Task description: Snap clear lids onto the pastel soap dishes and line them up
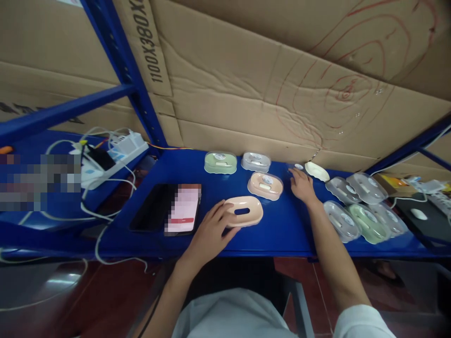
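My left hand (213, 229) grips the left end of a peach oval plastic cover (253, 218) with a long slot in its middle, thumb along the near edge and fingers over the top. Farther back on the blue table, my right hand (301, 184) reaches with fingers stretched out, beside a small round label (299, 166). A cream oval piece (317, 171) lies just right of those fingers. Between the hands sits a peach case under a clear lid (265, 186). Behind it are a green case (220, 162) and a grey case (256, 162).
Several lidded grey and green cases (369, 223) are grouped at the right. A phone with a lit screen (185, 209) lies left on a dark pad (151, 209). Power strips with cables (116, 159) stand farther left. Cardboard (239, 84) walls the back, beside a blue post (141, 108).
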A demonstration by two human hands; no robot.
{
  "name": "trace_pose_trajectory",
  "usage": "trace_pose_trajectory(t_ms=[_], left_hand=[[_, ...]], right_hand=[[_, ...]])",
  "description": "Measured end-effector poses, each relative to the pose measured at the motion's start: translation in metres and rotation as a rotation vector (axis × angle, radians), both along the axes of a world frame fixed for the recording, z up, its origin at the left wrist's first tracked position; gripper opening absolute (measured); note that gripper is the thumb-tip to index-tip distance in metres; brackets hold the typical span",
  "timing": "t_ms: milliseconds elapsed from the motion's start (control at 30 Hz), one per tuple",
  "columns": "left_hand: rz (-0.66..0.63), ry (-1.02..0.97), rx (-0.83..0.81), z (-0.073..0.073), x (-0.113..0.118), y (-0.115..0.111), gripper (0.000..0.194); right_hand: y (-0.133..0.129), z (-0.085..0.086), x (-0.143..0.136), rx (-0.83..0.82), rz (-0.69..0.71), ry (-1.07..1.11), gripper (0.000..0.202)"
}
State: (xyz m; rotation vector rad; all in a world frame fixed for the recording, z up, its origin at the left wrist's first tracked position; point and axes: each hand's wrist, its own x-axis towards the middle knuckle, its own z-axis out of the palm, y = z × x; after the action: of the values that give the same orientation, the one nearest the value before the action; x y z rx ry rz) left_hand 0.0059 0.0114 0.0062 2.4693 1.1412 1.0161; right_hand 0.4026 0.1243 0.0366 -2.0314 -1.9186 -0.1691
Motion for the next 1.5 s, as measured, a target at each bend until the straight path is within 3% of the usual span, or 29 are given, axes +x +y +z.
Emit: trace_pose_trajectory(t_ms=[200, 400, 533, 700, 800, 900, 967, 1033, 1133, 1200, 1267, 1367, 1500], left_hand=[[-0.043, 0.037, -0.034, 0.002, -0.001, 0.001, 0.021], [-0.047, 0.037, -0.025, 0.002, 0.000, 0.002, 0.020], [-0.053, 0.034, -0.019, 0.002, 0.000, 0.003, 0.021], [-0.049, 0.017, -0.007, 0.003, 0.001, 0.003, 0.020], [-0.072, -0.031, -0.008, 0.005, 0.001, 0.003, 0.019], [-0.060, -0.160, 0.011, 0.009, -0.001, 0.002, 0.018], [0.019, -0.250, 0.072, 0.012, -0.001, 0.001, 0.019], [0.108, -0.308, 0.170, 0.013, -0.002, 0.000, 0.022], [0.203, -0.378, 0.309, 0.013, -0.002, -0.003, 0.025], [0.268, -0.440, 0.357, 0.013, -0.003, -0.005, 0.024], [0.327, -0.479, 0.360, 0.012, -0.004, -0.004, 0.023], [0.327, -0.414, 0.283, 0.011, -0.002, -0.001, 0.023], [0.276, -0.241, 0.127, 0.008, 0.003, 0.003, 0.023]], right_hand=[[0.005, -0.020, 0.005, -0.048, -0.336, -0.084, 0.065], [0.010, -0.018, 0.013, 0.048, -0.364, -0.087, 0.067], [0.010, -0.022, 0.019, -0.029, -0.393, -0.039, 0.064], [0.010, -0.027, 0.022, 0.002, -0.452, -0.056, 0.063], [0.011, -0.028, 0.023, 0.004, -0.443, -0.075, 0.053], [0.013, -0.020, 0.020, 0.021, -0.396, -0.082, 0.045], [0.011, -0.007, 0.014, 0.095, -0.365, -0.083, 0.046], [0.003, 0.007, -0.002, 0.252, -0.246, -0.104, 0.046], [-0.024, 0.022, -0.051, 0.434, 0.189, -0.186, 0.042], [-0.047, 0.019, -0.096, 0.409, 0.519, -0.238, 0.036], [-0.068, 0.009, -0.140, 0.345, 0.762, -0.259, 0.031], [-0.088, -0.010, -0.182, 0.235, 0.930, -0.254, 0.032], [-0.094, -0.014, -0.181, 0.199, 1.056, -0.182, 0.034]])
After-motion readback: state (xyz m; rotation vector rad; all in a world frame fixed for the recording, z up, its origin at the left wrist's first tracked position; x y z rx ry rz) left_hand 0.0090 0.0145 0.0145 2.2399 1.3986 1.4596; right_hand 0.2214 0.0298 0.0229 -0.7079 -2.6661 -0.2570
